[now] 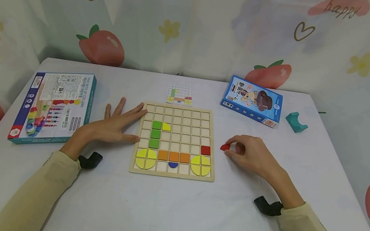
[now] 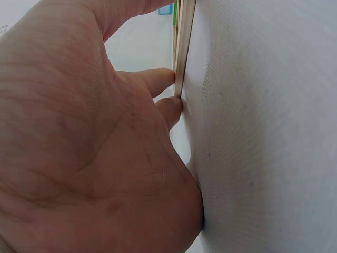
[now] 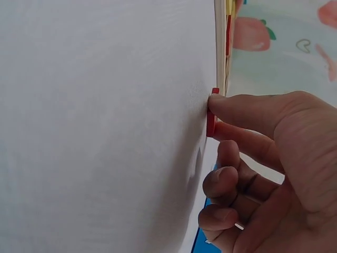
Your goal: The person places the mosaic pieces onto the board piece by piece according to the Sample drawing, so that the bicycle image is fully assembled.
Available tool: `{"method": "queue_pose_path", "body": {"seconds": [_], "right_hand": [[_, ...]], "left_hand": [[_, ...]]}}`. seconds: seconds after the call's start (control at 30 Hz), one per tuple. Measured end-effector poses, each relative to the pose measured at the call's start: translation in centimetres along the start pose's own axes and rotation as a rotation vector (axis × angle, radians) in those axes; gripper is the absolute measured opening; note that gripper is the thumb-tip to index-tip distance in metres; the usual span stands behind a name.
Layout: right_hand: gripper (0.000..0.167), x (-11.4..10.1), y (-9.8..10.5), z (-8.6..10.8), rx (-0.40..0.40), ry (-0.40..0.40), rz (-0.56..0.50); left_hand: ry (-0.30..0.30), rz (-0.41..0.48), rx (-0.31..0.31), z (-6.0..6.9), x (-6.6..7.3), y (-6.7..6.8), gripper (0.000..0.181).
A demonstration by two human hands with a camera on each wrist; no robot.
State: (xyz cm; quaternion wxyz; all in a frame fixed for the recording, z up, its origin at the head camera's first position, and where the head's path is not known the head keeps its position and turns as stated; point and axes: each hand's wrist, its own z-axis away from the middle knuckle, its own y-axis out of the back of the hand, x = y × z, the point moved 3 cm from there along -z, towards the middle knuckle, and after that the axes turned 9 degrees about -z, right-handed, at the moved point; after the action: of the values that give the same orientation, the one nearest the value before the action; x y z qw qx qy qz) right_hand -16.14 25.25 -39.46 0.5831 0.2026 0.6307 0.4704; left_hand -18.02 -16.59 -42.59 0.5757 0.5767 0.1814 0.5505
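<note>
A wooden grid board (image 1: 174, 177) lies mid-table. Green squares (image 1: 155, 134), orange squares (image 1: 173, 157), one red square (image 1: 205, 150), a blue half-round tile (image 1: 173, 165) and yellow quarter-round tiles (image 1: 146, 159) sit in its cells. My left hand (image 1: 113, 125) is spread, its fingertips and thumb touching the board's left edge. Just right of the board, my right hand (image 1: 252, 154) pinches a small red tile (image 1: 225, 147) between thumb and index finger. In the right wrist view the red tile (image 3: 211, 113) stands out edge-on, close to the white cloth; its full outline is hidden.
Behind the board lies a small pattern card (image 1: 180, 94) with a coloured grid. A large game box (image 1: 54, 108) is at the left. At the back right are a blue box (image 1: 252, 100) and a teal curved block (image 1: 296, 122). A printed curtain (image 1: 200, 24) hangs behind.
</note>
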Motion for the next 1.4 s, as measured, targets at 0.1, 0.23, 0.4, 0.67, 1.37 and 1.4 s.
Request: {"method": "queue_pose_path", "body": {"seconds": [0.1,0.23,0.4,0.67,1.37,1.4], "right_hand": [[0.029,0.02,0.03,0.1,0.011,0.024,-0.005],[0.03,0.02,0.14,0.24,0.03,0.038,0.001],[0.033,0.14,0.26,0.38,0.049,0.019,0.012],[0.032,0.33,0.37,0.45,0.052,0.01,0.003],[0.031,0.3,0.22,0.15,0.057,0.055,0.015],[0.031,0.22,0.2,0.13,0.057,0.058,0.013]], "left_hand": [[0.0,0.002,-0.001,0.04,0.04,0.03,0.095],[-0.002,0.007,-0.001,0.07,0.08,0.01,0.095],[-0.004,0.007,-0.001,0.08,0.11,-0.02,0.094],[0.003,0.003,-0.006,0.15,0.15,0.05,0.095],[0.002,0.007,-0.004,0.18,0.25,0.18,0.095],[0.002,0.005,-0.004,0.19,0.25,0.19,0.095]]}}
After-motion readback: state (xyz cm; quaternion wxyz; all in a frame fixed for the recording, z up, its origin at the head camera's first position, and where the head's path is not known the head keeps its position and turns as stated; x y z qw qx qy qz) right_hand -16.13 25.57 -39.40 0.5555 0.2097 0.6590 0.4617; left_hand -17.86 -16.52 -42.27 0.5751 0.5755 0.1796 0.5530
